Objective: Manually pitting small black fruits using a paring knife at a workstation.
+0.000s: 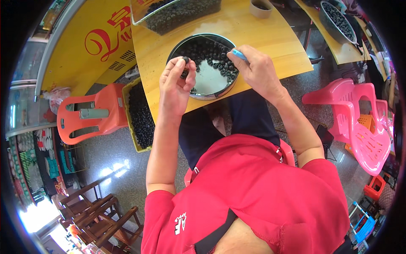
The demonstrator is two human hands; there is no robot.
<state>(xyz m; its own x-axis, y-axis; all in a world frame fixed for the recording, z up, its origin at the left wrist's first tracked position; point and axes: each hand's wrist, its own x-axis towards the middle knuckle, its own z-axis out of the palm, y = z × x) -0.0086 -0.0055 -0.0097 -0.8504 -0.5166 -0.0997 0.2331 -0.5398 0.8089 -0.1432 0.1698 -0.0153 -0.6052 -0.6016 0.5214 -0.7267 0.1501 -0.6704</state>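
Note:
My left hand (176, 80) is raised over the left side of a round pan (208, 98). A small black round piece (185, 59) is pinched between its thumb and fingers. At the pan's right rim, my right hand (259, 70) is closed around the light blue handle (239, 54) of a thin tool; its fine shaft seems to reach leftward over the pan, but the tip is hard to make out. Many black ring-like pieces (222, 63) lie in the pan, mostly along its far and right sides, leaving the pale bottom showing near the front.
Behind the pan, a clear tub (177, 19) full of black pieces stands on the wooden table (279, 46), with a small cup (261, 9) to its right. A yellow crate (141, 146) and an orange chair (95, 112) are at left. Pink chairs (353, 110) stand at right.

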